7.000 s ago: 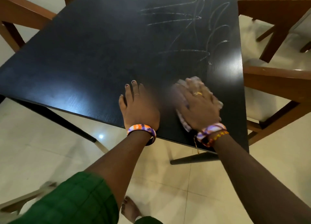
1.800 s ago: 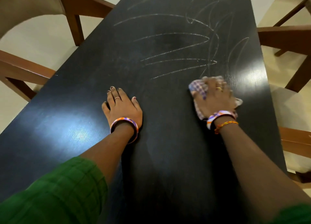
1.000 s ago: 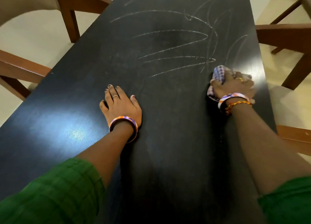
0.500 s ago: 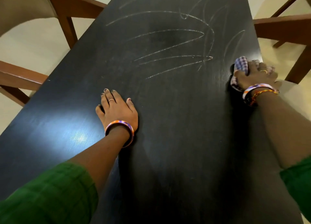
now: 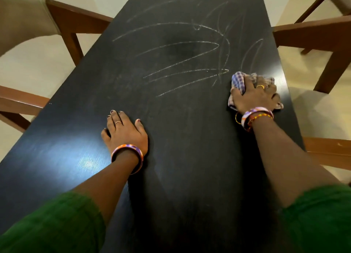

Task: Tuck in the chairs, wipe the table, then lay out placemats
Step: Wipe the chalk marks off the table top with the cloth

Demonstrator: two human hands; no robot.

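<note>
**Wiping under way, chalk marks still ahead**

Nearest the camera, green sleeves [image 5: 57,224] frame the dark table [image 5: 190,167], whose near stretch looks free of marks. The left hand [image 5: 124,133] lies flat on the top, fingers straight and close together, bracing. Further out and near the right edge, the right hand [image 5: 255,97] presses down on a bunched checked cloth [image 5: 238,81], fingers curled over it and gripping. Just beyond the cloth, pale chalk-like scribbles [image 5: 180,62] cover the middle and far part of the table, so the wiping appears only partly done. At both sides stand wooden chairs [image 5: 76,26]; whether they are fully tucked in cannot be told. No placemats are in view, so that step seems still to come.
</note>
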